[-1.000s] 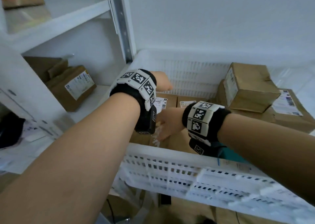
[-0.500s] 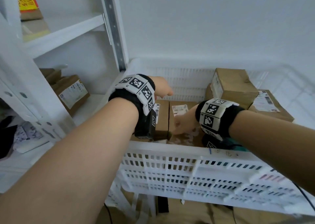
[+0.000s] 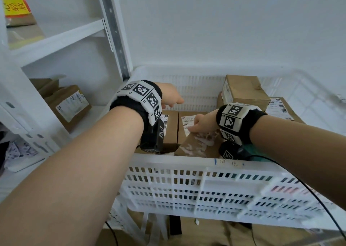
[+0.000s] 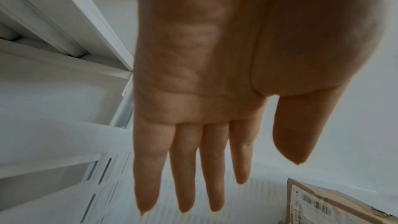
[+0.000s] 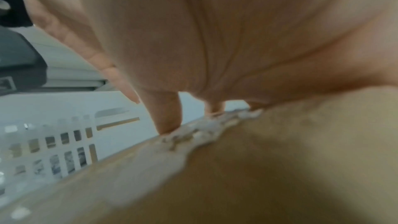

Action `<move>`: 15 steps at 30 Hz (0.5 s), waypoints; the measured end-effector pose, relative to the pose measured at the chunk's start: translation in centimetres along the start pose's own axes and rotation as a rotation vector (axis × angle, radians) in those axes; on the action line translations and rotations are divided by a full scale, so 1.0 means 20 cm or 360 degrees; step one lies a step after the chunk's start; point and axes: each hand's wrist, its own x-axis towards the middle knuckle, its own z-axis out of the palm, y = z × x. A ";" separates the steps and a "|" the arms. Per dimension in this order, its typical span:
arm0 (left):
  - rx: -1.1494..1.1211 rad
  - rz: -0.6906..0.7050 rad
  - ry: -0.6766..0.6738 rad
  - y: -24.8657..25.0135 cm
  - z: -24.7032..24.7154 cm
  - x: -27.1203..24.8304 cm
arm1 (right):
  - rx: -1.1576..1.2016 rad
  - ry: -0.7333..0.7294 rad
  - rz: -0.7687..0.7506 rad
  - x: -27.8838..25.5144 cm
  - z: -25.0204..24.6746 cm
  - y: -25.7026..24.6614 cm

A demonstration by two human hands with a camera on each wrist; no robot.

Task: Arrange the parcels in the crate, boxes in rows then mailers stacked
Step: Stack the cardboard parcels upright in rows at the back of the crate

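A white slatted crate holds several brown cardboard boxes. Two labelled boxes stand side by side at its left. In front of them a brown box with torn label scraps sits tilted; my right hand grips its upper edge, fingers curled over it. In the right wrist view that box fills the lower half. My left hand hovers above the crate's left back corner, palm down, fingers straight and holding nothing. Another box lies stacked at the back right.
A labelled flat box lies at the crate's right. Something teal shows under my right wrist. White shelving stands to the left with a brown box on its lower shelf. More cardboard lies under the crate.
My right hand has shifted up and to the right along the tilted box's edge. The left hand stays hovering above the crate's left side.
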 end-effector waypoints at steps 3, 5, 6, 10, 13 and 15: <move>-0.0028 -0.0017 0.0003 0.00 0.00 0.01 | 0.0129 0.0050 -0.0087 -0.01 -0.07 0.04; -0.0026 -0.0034 -0.0007 0.00 0.00 0.02 | 0.0430 0.0160 -0.0105 0.01 -0.12 0.08; -0.0021 -0.0039 -0.0014 0.00 0.00 0.03 | 0.0597 0.0248 -0.0089 0.02 -0.14 0.10; -0.0097 -0.0115 -0.0048 -0.02 0.00 0.04 | 0.1364 0.0581 -0.0035 0.07 -0.17 0.17; -0.0571 -0.0237 -0.0095 -0.04 0.03 0.06 | 0.1764 0.0694 -0.0146 0.08 -0.13 0.20; -0.1003 -0.0313 -0.0177 -0.06 0.05 0.09 | 0.1889 0.0684 -0.0197 0.09 -0.10 0.21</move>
